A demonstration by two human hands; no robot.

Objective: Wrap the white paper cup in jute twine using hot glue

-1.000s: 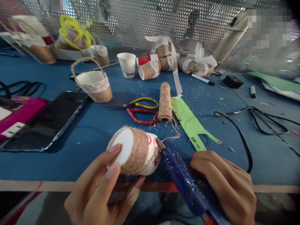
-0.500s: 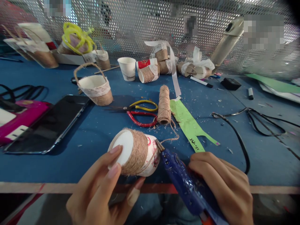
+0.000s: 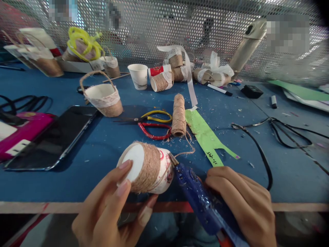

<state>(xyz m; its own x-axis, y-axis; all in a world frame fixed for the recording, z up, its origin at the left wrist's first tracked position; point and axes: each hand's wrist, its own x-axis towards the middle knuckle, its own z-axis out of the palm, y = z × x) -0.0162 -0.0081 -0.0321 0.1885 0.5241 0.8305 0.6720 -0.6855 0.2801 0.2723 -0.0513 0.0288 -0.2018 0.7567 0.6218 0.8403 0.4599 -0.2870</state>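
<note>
My left hand [image 3: 113, 206] holds a paper cup [image 3: 166, 171] on its side, fingers on its white base and thumb underneath. Jute twine [image 3: 147, 168] is wound round the base half; the printed half is bare. In my right hand [image 3: 240, 202] is a blue hot glue gun [image 3: 197, 199], its nozzle at the cup's printed wall near the rim. A loose strand runs from the cup to a twine spool [image 3: 179, 115] standing behind it. Scissors [image 3: 151, 125] with yellow and red handles lie left of the spool, and a green paper strip [image 3: 205, 137] lies right.
A small twine-handled basket [image 3: 105, 99] stands behind the scissors. At left lie a phone [image 3: 56, 137] and a magenta power strip [image 3: 28, 133]. Black cable [image 3: 259, 157] curls at right. Cups and a metal bottle [image 3: 248, 44] line the back before a perforated screen [image 3: 154, 27].
The view has shifted very slightly. Both hands, the cup and the glue gun keep nearly the same positions, with the nozzle still at the cup's wall.
</note>
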